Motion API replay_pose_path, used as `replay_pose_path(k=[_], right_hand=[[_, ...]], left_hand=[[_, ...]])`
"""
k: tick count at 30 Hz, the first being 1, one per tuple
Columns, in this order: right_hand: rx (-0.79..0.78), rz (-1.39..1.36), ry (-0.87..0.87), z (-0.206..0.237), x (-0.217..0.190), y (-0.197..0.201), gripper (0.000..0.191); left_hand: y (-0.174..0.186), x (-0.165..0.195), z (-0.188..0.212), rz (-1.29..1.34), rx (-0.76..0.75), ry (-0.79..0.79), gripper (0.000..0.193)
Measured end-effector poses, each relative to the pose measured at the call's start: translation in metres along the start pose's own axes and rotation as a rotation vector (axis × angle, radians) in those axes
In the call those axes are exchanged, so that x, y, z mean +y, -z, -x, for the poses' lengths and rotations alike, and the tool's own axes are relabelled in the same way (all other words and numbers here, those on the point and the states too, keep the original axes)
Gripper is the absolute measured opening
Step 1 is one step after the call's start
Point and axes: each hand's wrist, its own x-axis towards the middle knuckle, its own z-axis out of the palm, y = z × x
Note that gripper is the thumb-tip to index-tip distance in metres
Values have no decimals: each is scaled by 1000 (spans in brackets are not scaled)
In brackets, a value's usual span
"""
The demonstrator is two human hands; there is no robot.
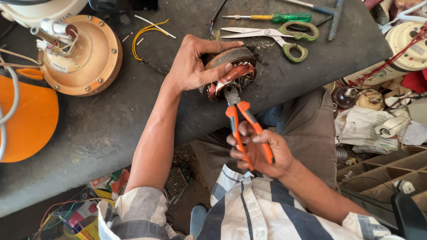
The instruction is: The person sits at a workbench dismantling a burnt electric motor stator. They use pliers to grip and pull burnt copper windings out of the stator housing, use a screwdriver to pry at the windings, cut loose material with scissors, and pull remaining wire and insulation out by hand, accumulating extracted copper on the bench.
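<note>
My left hand (195, 66) grips a round motor stator (231, 73) with copper windings, tilted on its edge at the front of a dark workbench (111, 120). My right hand (260, 151) holds orange-handled pliers (242, 122). The pliers' jaws reach into the copper winding at the stator's lower side. My thumb lies across the stator's face, fingers over its top rim.
A beige fan motor housing (82, 55) and an orange cover (26, 120) sit at the left. Green-handled scissors (280, 38), a green screwdriver (275, 18) and a yellow wire (147, 33) lie behind the stator. Fan parts and clutter (387, 98) fill the right side.
</note>
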Motion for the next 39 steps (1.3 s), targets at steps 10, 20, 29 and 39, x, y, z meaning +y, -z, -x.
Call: replay_pose_path(k=[10,20,29,39], right_hand=[[330,1307,10,15,-38,4,33],[66,700,-88,37,-47,19,59],[164,753,-30,95,-41,62,61],[246,853,-19,106,-36,68,59]], left_hand=[[-3,-8,1,-32,44,95,46],[3,-13,1,-34,78,-106,59],[-4,-8,2,11,35,168,68],[-31,36,-25,-705,-23,339,71]])
